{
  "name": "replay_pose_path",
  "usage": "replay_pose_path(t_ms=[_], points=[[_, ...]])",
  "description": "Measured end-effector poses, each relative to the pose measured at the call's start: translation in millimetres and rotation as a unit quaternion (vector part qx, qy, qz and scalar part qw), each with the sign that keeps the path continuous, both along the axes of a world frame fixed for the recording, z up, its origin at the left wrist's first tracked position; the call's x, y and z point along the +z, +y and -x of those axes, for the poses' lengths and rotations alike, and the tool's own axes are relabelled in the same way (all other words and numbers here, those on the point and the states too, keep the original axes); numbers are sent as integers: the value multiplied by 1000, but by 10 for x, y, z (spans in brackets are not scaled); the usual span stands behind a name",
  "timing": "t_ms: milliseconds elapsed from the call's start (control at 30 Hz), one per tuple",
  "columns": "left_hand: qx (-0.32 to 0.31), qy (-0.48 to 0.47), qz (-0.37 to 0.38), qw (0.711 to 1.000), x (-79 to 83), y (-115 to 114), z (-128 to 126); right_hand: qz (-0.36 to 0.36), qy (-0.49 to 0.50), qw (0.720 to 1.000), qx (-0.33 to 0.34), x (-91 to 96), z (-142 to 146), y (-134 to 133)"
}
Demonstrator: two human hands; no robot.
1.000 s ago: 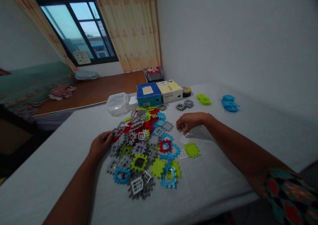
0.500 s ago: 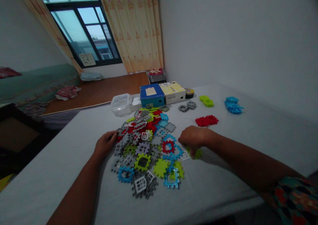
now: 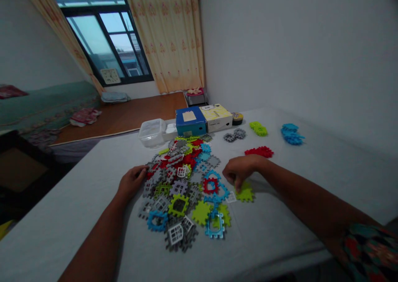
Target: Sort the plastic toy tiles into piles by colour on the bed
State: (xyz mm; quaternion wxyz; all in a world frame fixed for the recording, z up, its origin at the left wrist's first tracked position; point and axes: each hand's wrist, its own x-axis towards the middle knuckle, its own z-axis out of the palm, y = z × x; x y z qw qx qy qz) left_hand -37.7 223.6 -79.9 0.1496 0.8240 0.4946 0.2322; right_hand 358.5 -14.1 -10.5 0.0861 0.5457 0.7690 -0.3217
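Note:
A mixed heap of interlocking plastic tiles (image 3: 178, 186), grey, red, lime green, blue and white, spreads over the white-sheeted surface. My left hand (image 3: 133, 180) rests at the heap's left edge, fingers loosely bent and apart, its fingertips by the grey and red tiles. To the right of the heap, my right hand (image 3: 239, 172) is curled downward, its thumb against a lime green tile (image 3: 245, 192); its other fingertips are partly hidden. A small white lattice piece (image 3: 231, 197) lies just left of that tile.
Beyond my right hand sit separate groups of red tiles (image 3: 260, 151), grey tiles (image 3: 235, 134), lime green tiles (image 3: 258, 128) and blue tiles (image 3: 292, 134). A clear plastic tub (image 3: 151, 132), a blue box (image 3: 190, 121), a yellow-white box (image 3: 217, 118) and a round tin (image 3: 237, 118) line the back.
My right hand has shifted slightly, and more of the lime green tile under it now shows. My left hand stays at the heap's edge.

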Motion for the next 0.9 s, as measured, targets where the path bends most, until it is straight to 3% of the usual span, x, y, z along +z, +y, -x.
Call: replay_pose_path(t_ms=[133, 233, 300, 367, 567, 700, 800, 900], points=[[1, -1, -12, 1000, -1, -3, -5, -104, 100, 983, -118, -75, -254, 141], [2, 1, -14, 1000, 19, -22, -16, -216, 68, 949, -220, -132, -368, 210], [3, 0, -14, 1000, 31, -34, -22, -262, 46, 931, -249, -164, -407, 226], [2, -2, -14, 1000, 33, -39, -23, -266, 42, 931, -248, -199, -435, 230], [-2, -3, -18, 1000, 15, -12, -5, -209, 20, 967, -143, -326, -492, 249], [-4, 10, -11, 1000, 36, 0, 3, -186, 58, 966, -168, -327, -544, 276], [-1, 9, -12, 1000, 47, 2, 5, -248, 65, 931, -259, -265, -713, 297], [4, 3, -10, 1000, 41, 8, 8, -356, 23, 855, -377, -209, -1060, 272]])
